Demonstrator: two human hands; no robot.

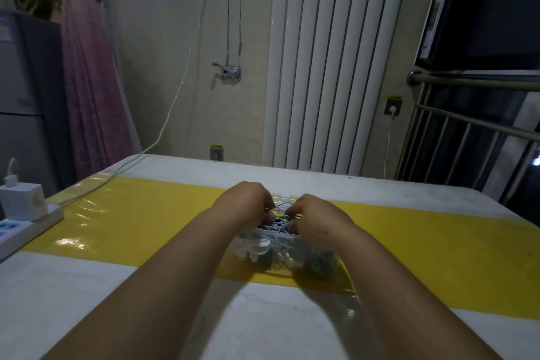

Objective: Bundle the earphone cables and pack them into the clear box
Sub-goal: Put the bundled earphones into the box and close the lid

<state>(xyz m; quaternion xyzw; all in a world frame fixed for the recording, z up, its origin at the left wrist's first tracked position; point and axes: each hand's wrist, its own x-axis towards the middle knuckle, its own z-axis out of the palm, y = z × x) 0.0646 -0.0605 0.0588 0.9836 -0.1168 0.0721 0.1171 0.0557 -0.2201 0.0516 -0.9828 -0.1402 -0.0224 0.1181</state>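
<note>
A clear box [318, 260] sits on the yellow strip of the table, holding white and dark earphone cables [263, 248]. Above its far end, my left hand [248, 202] and my right hand [312, 213] meet with fingers curled. Both pinch thin pale blue and dark earphone cables [282, 210] stretched between them over the box. My fingertips are hidden behind the backs of my hands.
A white power strip [26, 228] with a white charger cube [23, 199] lies at the table's left edge, its white cord [163, 126] running up to a wall socket. A radiator [327, 67] stands behind the table, metal railing [467, 131] at right.
</note>
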